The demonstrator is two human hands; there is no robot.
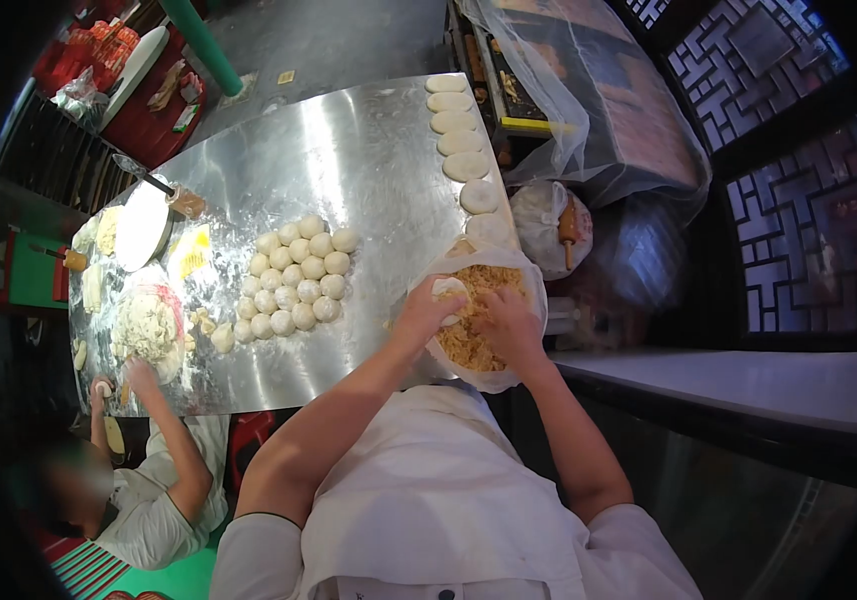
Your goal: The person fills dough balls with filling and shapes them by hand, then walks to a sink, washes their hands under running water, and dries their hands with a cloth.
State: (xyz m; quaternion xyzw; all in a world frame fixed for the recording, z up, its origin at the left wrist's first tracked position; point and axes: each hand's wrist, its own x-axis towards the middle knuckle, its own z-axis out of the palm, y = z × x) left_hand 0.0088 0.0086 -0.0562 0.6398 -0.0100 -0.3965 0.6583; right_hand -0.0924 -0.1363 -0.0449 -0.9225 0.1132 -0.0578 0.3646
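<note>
My left hand (427, 312) holds a small white round of dough (450, 289) over the left side of a plastic-lined bowl (535, 290). The bowl is full of a crumbly brown-orange filling (476, 352). In that filling, my right hand (512, 325) has its fingers curled and partly buried, scooping at it. Past the bowl, a column of flattened dough pieces (465, 166) runs along the table's right edge. Left of my hands sits a block of round dough balls (293, 275).
A metal table (379, 150) dusted with flour carries everything. At its left end a co-worker (164, 490) handles dough beside a floury dough mass (144, 322). A rolling pin (568, 232) rests on a plastic-covered container at right, near a plastic-draped rack (639, 110).
</note>
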